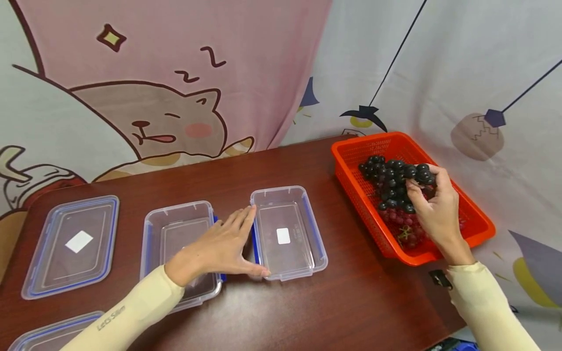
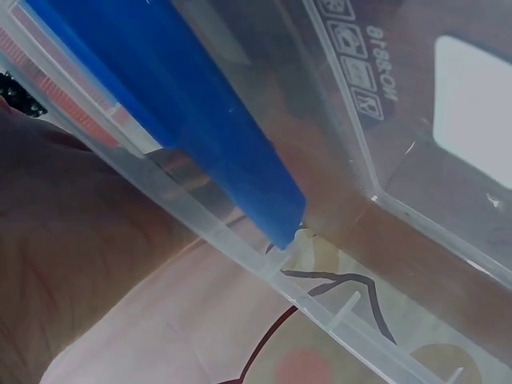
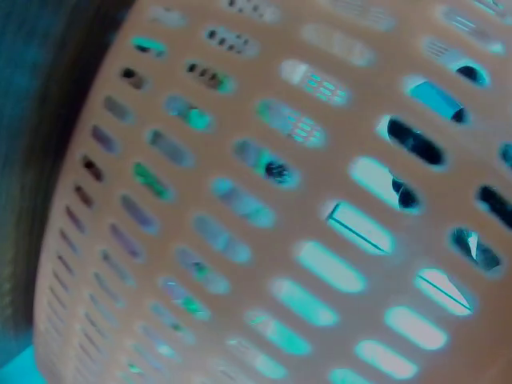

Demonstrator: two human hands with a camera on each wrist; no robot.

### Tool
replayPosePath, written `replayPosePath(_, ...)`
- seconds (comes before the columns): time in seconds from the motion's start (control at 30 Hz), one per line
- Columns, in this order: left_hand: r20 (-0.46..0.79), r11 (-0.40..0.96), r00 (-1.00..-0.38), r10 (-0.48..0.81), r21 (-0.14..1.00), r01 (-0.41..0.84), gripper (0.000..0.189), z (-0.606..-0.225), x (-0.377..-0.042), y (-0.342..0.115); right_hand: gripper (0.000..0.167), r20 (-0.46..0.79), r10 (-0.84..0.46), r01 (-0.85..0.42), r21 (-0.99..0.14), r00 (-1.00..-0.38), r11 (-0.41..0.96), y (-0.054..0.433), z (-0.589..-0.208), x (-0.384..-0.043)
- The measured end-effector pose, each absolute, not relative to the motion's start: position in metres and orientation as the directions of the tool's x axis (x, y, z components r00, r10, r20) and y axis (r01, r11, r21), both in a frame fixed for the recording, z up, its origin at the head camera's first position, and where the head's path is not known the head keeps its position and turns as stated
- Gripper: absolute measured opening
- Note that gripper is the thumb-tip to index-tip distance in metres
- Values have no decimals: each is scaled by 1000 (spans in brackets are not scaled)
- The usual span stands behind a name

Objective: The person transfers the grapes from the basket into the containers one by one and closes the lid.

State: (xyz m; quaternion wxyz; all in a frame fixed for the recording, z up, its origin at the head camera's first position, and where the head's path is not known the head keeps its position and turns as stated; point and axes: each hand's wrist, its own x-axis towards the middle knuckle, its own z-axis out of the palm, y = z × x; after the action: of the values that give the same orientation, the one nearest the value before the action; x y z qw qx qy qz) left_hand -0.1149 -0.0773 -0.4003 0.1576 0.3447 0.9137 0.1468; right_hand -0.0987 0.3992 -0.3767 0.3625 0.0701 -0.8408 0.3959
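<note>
In the head view my right hand reaches into a red slotted basket and pinches a bunch of black grapes between thumb and fingers. Red grapes lie under and beside that bunch. My left hand spans the left side of a clear plastic container, fingers fairly straight, its index fingertip and thumb right at the rim. That container has a white label inside its base and a blue clip flap along the side, seen close up in the left wrist view.
Another clear container with blue clips stands partly under my left forearm. A blue-edged lid lies at the left, and a second lid at the near left. A printed curtain hangs behind the brown table. Basket slots fill the right wrist view.
</note>
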Motion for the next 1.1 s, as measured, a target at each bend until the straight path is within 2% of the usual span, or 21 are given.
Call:
replayPosePath(0.13, -197, 724, -715, 671, 382, 574, 152, -400, -114, -78, 36, 703, 164, -454, -601, -692, 658, 390, -370, -97)
replayPosePath(0.53, -172, 722, -720, 673, 362, 589, 149, -401, -114, -79, 37, 736, 154, -528, -600, -660, 601, 357, -356, -89)
replayPosePath(0.93, -166, 727, -728, 665, 365, 581, 149, -400, -113, -81, 38, 763, 56, -618, -561, -643, 550, 337, -357, -91)
replayPosePath(1.1, -176, 726, -721, 670, 355, 588, 149, -399, -114, -77, 38, 753, 26, -641, -577, -658, 506, 331, -360, -86)
